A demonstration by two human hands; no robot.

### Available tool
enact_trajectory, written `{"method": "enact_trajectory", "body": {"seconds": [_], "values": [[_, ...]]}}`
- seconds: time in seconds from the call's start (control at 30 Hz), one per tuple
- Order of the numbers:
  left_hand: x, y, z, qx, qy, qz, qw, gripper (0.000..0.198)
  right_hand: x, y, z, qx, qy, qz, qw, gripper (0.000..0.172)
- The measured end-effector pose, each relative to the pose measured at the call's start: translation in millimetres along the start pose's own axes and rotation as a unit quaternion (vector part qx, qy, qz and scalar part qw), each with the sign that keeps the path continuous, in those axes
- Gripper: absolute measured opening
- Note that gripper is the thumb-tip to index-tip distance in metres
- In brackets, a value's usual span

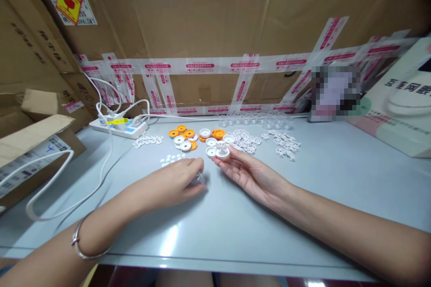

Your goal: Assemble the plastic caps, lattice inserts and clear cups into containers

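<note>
My right hand [251, 171] lies palm up on the grey table [330, 188] and pinches a small white and orange round part [222, 150] at its fingertips. My left hand [175, 183] rests on the table beside it, fingers curled over a small clear piece [198, 179] that I can barely make out. A silver bangle [78, 242] sits on my left wrist. Just beyond the hands lie orange discs [184, 133], white round caps [182, 142] and small white flat pieces [247, 139].
A white power strip [119, 126] with cables stands at the back left, one cable looping [50, 188] over the table. An open cardboard box [30, 143] sits at left. Taped cardboard walls stand behind. Clear cups [256, 121] line the back. A white bag [400, 103] sits at right.
</note>
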State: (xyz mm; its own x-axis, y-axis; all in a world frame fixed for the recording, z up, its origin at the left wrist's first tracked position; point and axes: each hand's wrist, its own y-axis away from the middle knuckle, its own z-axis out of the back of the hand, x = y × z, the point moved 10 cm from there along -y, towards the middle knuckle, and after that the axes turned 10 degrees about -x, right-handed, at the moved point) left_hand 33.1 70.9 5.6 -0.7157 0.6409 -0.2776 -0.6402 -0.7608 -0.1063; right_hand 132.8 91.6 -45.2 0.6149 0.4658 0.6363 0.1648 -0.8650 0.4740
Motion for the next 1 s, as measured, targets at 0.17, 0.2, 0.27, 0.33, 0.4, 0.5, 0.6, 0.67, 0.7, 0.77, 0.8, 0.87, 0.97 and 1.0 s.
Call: {"method": "enact_trajectory", "body": {"seconds": [0.17, 0.2, 0.27, 0.33, 0.4, 0.5, 0.6, 0.67, 0.7, 0.77, 0.8, 0.87, 0.97, 1.0], "values": [[-8, -4, -2.8, -0.005, -0.034, -0.028, 0.999, 0.022, 0, 2, 0, -0.004, 0.002, 0.011, 1.0, 0.006], [-8, -5, -0.1, -0.013, -0.025, -0.027, 0.999, 0.026, 0, 3, 0, -0.005, 0.005, 0.013, 1.0, 0.007], [-8, -8, 11.2, -0.063, 0.005, -0.021, 0.998, 0.034, 0, 4, -1, 0.002, 0.01, 0.021, 1.0, 0.01], [-8, -10, 28.1, -0.152, 0.05, -0.021, 0.987, 0.039, -1, 5, -4, 0.019, 0.009, 0.028, 0.999, 0.014], [-10, -9, 41.0, -0.231, 0.101, -0.031, 0.967, 0.042, -3, 8, -8, 0.035, 0.008, 0.032, 0.999, 0.016], [-14, -8, 47.0, -0.287, 0.14, -0.053, 0.946, 0.038, -8, 11, -11, 0.046, 0.013, 0.028, 0.998, 0.016], [-14, -5, 52.9, -0.32, 0.142, -0.051, 0.935, 0.026, -7, 15, -17, 0.068, -0.002, 0.032, 0.997, 0.015], [-15, -3, 57.4, -0.33, 0.147, -0.052, 0.931, 0.026, -4, 17, -21, 0.087, -0.016, 0.037, 0.995, 0.015], [-15, -3, 58.9, -0.329, 0.151, -0.055, 0.93, 0.027, -3, 17, -22, 0.094, -0.018, 0.039, 0.995, 0.016], [-16, -2, 60.5, -0.324, 0.161, -0.062, 0.93, 0.027, -2, 17, -22, 0.102, -0.006, 0.043, 0.994, 0.017], [-17, -2, 60.7, -0.322, 0.165, -0.065, 0.93, 0.027, -2, 17, -22, 0.104, 0.002, 0.045, 0.994, 0.017], [-17, -3, 59.8, -0.317, 0.171, -0.069, 0.93, 0.027, -2, 15, -20, 0.101, 0.011, 0.045, 0.994, 0.016], [-18, -3, 58.4, -0.313, 0.176, -0.082, 0.93, 0.026, -3, 14, -19, 0.099, 0.014, 0.043, 0.994, 0.018], [-19, -3, 58.3, -0.313, 0.177, -0.088, 0.929, 0.027, -3, 13, -19, 0.102, 0.016, 0.043, 0.994, 0.02]]}}
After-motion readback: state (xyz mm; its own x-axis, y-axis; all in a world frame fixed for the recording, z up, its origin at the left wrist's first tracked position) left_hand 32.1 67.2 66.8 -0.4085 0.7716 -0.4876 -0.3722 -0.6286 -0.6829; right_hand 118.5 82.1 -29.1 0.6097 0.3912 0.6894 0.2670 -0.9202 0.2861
